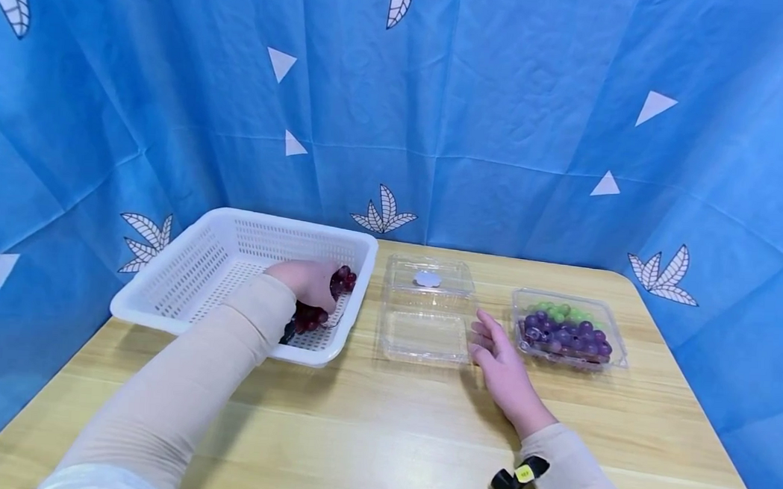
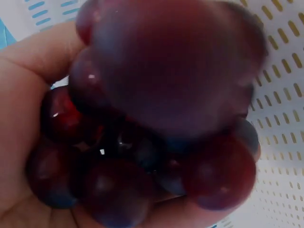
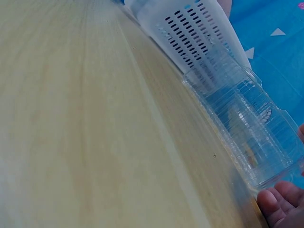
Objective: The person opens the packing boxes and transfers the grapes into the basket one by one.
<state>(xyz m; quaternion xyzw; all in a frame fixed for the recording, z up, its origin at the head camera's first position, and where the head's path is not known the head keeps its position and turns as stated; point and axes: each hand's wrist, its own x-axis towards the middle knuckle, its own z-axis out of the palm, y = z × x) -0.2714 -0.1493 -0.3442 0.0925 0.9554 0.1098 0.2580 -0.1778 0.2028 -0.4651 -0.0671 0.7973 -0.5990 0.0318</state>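
Observation:
Inside a white perforated basket (image 1: 194, 281), my left hand (image 1: 308, 280) grips a bunch of dark red grapes (image 1: 311, 318). In the left wrist view the fingers and palm curl around the grapes (image 2: 118, 190), close to the basket wall (image 2: 285, 85). My right hand (image 1: 505, 371) is at the right side of a clear plastic clamshell box (image 1: 426, 336), its fingers loosely bent by the edge. That box stands with its lid raised, and no fruit shows in it. The right wrist view has the fingertips (image 3: 268, 202) beside the clear box (image 3: 237, 123).
To the right lies a closed clear box (image 1: 568, 326) holding purple and green grapes. A blue curtain (image 1: 440, 113) hangs behind the wooden table (image 1: 380, 438). A black strap with a yellow label (image 1: 524, 473) is on the right wrist.

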